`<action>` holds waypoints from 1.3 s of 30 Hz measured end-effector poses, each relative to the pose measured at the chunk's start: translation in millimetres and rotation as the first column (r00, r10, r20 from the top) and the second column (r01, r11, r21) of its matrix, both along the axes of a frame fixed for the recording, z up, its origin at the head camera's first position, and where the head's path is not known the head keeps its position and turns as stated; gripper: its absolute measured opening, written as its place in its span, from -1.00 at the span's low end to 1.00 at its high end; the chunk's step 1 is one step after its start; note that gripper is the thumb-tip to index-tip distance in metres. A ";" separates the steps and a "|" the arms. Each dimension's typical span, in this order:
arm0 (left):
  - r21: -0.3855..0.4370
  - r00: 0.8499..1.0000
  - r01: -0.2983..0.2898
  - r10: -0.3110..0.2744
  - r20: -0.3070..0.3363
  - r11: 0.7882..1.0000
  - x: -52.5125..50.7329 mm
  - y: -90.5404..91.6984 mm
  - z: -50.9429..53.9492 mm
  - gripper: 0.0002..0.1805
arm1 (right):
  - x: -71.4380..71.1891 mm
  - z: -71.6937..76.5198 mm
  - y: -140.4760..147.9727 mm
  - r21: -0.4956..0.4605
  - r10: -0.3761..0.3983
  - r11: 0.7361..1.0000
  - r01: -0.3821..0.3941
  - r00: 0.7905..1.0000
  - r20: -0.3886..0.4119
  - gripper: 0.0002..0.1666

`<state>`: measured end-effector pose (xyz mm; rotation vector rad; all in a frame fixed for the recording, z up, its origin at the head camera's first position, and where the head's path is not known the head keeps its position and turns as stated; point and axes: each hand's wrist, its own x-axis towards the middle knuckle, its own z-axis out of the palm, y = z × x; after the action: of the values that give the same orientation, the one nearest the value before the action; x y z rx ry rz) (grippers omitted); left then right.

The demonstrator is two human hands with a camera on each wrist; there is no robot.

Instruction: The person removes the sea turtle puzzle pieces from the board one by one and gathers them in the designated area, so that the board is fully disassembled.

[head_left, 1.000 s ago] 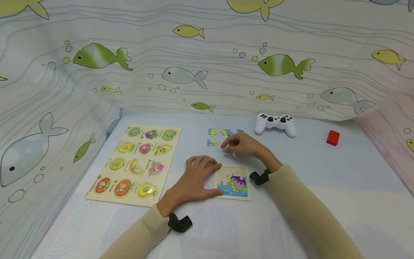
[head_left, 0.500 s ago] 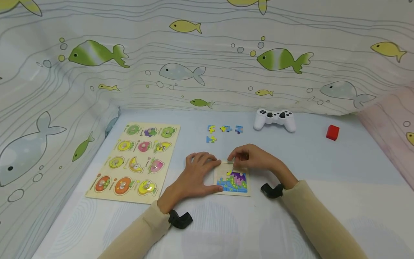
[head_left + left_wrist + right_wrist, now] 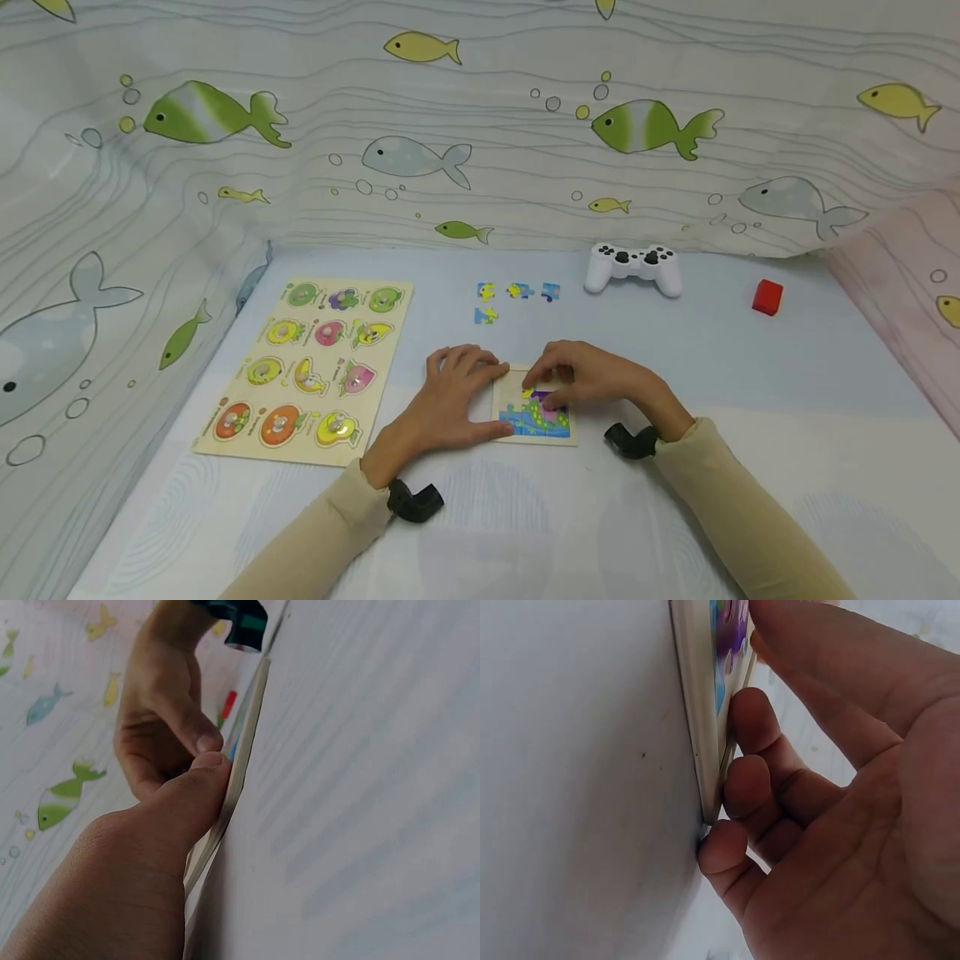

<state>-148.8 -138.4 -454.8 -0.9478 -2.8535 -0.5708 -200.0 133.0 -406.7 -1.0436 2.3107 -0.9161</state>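
A small wooden puzzle board (image 3: 572, 441) with a blue, green and purple picture lies flat before me; its upper part is bare wood. My left hand (image 3: 452, 398) rests spread along its left edge, thumb at the near corner and forefinger at the far one. In the left wrist view the left thumb (image 3: 199, 787) presses the board's edge. My right hand (image 3: 592, 375) is over the board's upper right, forefinger and thumb bent down to the picture. Whether a piece is between them is hidden. Its other fingers (image 3: 748, 784) curl by the board's side in the right wrist view.
Several loose puzzle pieces (image 3: 520, 291) lie beyond the board. To the left is a larger wooden fruit puzzle board (image 3: 315, 421) with knobbed pieces. A white game controller (image 3: 633, 268) and a red block (image 3: 767, 297) lie at the back right. Fish-printed sheeting (image 3: 525, 200) rises behind.
My right hand has come from beside the loose pieces toward me onto the board, and its fingers have lowered to the picture. The left hand stays at the board's edge.
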 end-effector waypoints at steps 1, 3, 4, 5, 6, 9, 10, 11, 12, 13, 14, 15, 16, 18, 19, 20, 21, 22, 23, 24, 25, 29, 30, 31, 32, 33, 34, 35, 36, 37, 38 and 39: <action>0.000 1.000 0.001 -0.001 -0.001 1.000 0.0 -0.1 0.0 -0.13 | 0.3 -0.3 -0.7 0.010 0.006 1.000 -0.006 1.000 -0.012 -0.63; 0.004 1.000 0.003 -0.003 -0.007 1.000 -0.1 -0.1 0.1 -0.13 | 1.2 0.3 -2.0 0.025 0.015 1.000 -0.014 0.999 -0.031 -0.62; 0.005 1.000 0.003 -0.003 -0.009 1.000 -0.1 -0.1 0.3 -0.13 | 1.6 0.3 -2.5 0.031 0.019 0.999 -0.018 0.999 -0.039 -0.63; 0.006 1.000 0.004 -0.003 -0.012 1.000 0.0 0.0 0.5 -0.14 | 2.0 0.4 -3.2 0.038 0.022 0.999 -0.020 0.999 -0.043 -0.63; 0.006 1.000 0.003 -0.003 -0.012 1.000 0.0 -0.1 0.6 -0.13 | 2.5 0.6 -3.7 0.040 0.022 0.999 -0.020 0.999 -0.041 -0.64; 0.002 1.000 0.002 -0.002 -0.006 1.000 1.1 -0.1 0.7 -0.13 | 4.3 0.4 -5.4 0.047 0.018 0.999 -0.016 0.999 -0.030 -0.64; 0.001 1.000 0.001 -0.001 -0.003 1.000 0.9 -0.1 1.1 -0.13 | 4.5 0.8 -5.8 0.050 0.016 0.999 -0.015 1.000 -0.027 -0.63; 0.003 1.000 0.002 -0.002 -0.002 1.000 0.8 -0.1 1.3 -0.13 | 4.8 1.2 -6.3 0.053 0.014 0.998 -0.013 1.000 -0.024 -0.61; 0.001 1.000 0.001 -0.001 0.000 1.000 0.7 -0.1 1.3 -0.13 | 5.1 1.3 -6.7 0.056 0.014 0.998 -0.012 1.000 -0.024 -0.60; 0.002 1.000 0.000 0.000 -0.001 1.000 0.8 -0.1 1.3 -0.13 | 5.3 1.1 -7.2 0.059 0.015 0.998 -0.014 1.000 -0.025 -0.58; 0.002 1.000 -0.001 0.001 -0.001 1.000 0.8 -0.1 1.3 -0.13 | 5.7 1.4 -7.7 0.064 0.018 0.998 -0.016 0.999 -0.027 -0.57; 0.005 1.000 -0.001 0.001 -0.004 1.000 0.9 -0.1 1.1 -0.13 | 6.0 1.4 -8.3 0.069 0.020 0.997 -0.018 0.999 -0.027 -0.55; 0.005 1.000 -0.001 0.001 -0.007 1.000 1.1 0.0 1.1 -0.14 | 6.4 1.5 -8.8 0.075 0.024 0.997 -0.022 0.999 -0.029 -0.55; 0.005 1.000 -0.002 0.002 -0.009 1.000 1.6 0.1 1.2 -0.14 | 7.2 1.7 -9.9 0.088 0.026 0.996 -0.024 0.999 -0.024 -0.54; 0.006 1.000 0.000 0.000 -0.013 1.000 1.8 0.3 1.2 -0.14 | 7.5 2.0 -10.3 0.092 0.025 0.995 -0.024 0.999 -0.019 -0.54; 0.007 1.000 0.000 0.000 -0.014 1.000 2.0 0.3 1.3 -0.14 | 7.8 2.3 -10.7 0.096 0.025 0.995 -0.023 1.000 -0.017 -0.54; 0.008 1.000 0.000 0.000 -0.015 1.000 2.1 0.4 1.3 -0.14 | 8.1 2.7 -10.8 0.098 0.022 0.995 -0.021 1.000 -0.014 -0.55; 0.007 1.000 -0.001 0.001 -0.015 1.000 2.2 0.6 1.5 -0.14 | 8.2 3.0 -10.8 0.099 0.022 0.995 -0.020 1.000 -0.016 -0.55; 0.010 1.000 0.000 0.000 -0.016 1.000 2.1 0.6 1.7 -0.14 | 8.2 3.4 -10.8 0.100 0.019 0.995 -0.017 1.000 -0.015 -0.55; 0.010 1.000 -0.001 0.001 -0.015 1.000 1.9 0.7 1.9 -0.14 | 8.3 3.7 -10.6 0.097 0.022 0.995 -0.020 1.000 -0.022 -0.56; 0.011 1.000 -0.001 0.001 -0.014 1.000 1.9 0.7 1.7 -0.14 | 8.4 3.9 -10.5 0.095 0.024 0.995 -0.021 0.999 -0.024 -0.56; 0.009 1.000 -0.006 0.006 -0.006 1.000 2.0 0.5 2.2 -0.13 | 8.5 4.4 -10.0 0.085 0.033 0.996 -0.030 0.999 -0.038 -0.58; 0.006 1.000 -0.008 0.008 -0.005 1.000 1.9 0.5 2.3 -0.12 | 8.4 4.3 -10.0 0.081 0.036 0.996 -0.032 0.998 -0.042 -0.58; 0.006 1.000 -0.009 0.009 -0.007 1.000 1.8 0.6 2.3 -0.12 | 8.2 4.1 -10.1 0.078 0.035 0.996 -0.032 0.998 -0.042 -0.58; 0.008 1.000 -0.008 0.008 -0.011 1.000 1.8 0.6 2.4 -0.12 | 8.1 3.7 -10.2 0.072 0.037 0.997 -0.034 0.998 -0.046 -0.59; 0.009 1.000 -0.008 0.008 -0.013 1.000 1.6 0.6 2.4 -0.12 | 8.0 3.5 -10.4 0.065 0.040 0.997 -0.037 0.998 -0.048 -0.59; 0.009 1.000 -0.008 0.008 -0.014 1.000 1.6 0.7 2.4 -0.12 | 7.8 3.2 -10.4 0.057 0.043 0.998 -0.040 0.998 -0.049 -0.59; 0.010 1.000 -0.007 0.007 -0.016 1.000 1.5 0.7 2.2 -0.12 | 7.7 2.7 -10.7 0.050 0.041 0.998 -0.039 0.998 -0.044 -0.60; 0.010 1.000 -0.006 0.006 -0.018 1.000 1.4 0.7 2.0 -0.12 | 7.6 2.5 -10.7 0.042 0.043 0.998 -0.041 0.998 -0.043 -0.60; 0.010 1.000 -0.004 0.005 -0.019 1.000 1.3 0.7 1.7 -0.12 | 7.5 2.4 -10.7 0.034 0.044 0.999 -0.042 0.998 -0.040 -0.60; 0.012 1.000 -0.003 0.003 -0.020 1.000 1.3 0.7 1.4 -0.13 | 7.7 2.6 -10.8 0.027 0.044 0.999 -0.043 0.998 -0.036 -0.60; 0.009 1.000 -0.004 0.004 -0.019 1.000 1.2 0.7 1.1 -0.12 | 7.8 2.7 -10.8 0.020 0.044 0.999 -0.043 0.999 -0.031 -0.60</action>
<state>-147.6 -137.6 -453.6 -0.9413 -2.8334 -0.5710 -192.2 122.2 -404.0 -1.1033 2.3082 -0.8649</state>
